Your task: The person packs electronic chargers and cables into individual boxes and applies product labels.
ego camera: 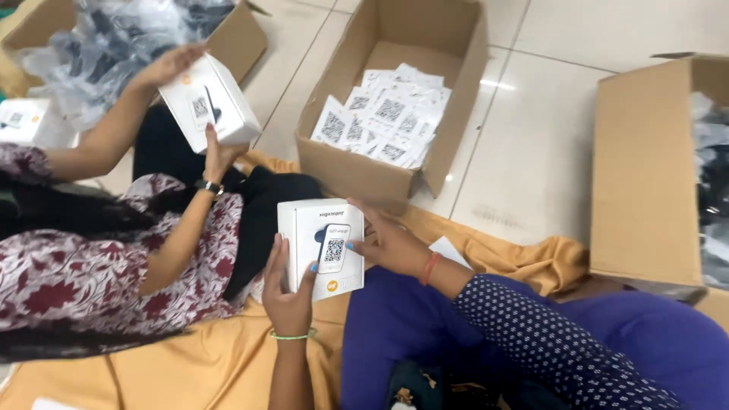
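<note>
Right now I hold a small white box upright in front of me, above my lap. My left hand is wrapped around its lower left corner, thumb on the front face, fingers behind, so that hand is closed on the box. My right hand presses against the right edge, thumb touching the printed face near the picture of a dark device; it steadies the box rather than fully clasping it. The box's long axis runs near to far, standing nearly vertical in view with its front face turned toward me. My left hand lies below and to the near side of it, my right hand on its right side, and both are touching it.

Just beyond, far and slightly right, sits an open cardboard carton holding a loose pile of white printed slips, too many and too overlapped to count. A second carton stands at the right and a third at far left with clear plastic bags. To my left another person holds a second white box in both hands; a third white box lies at the far left edge.
</note>
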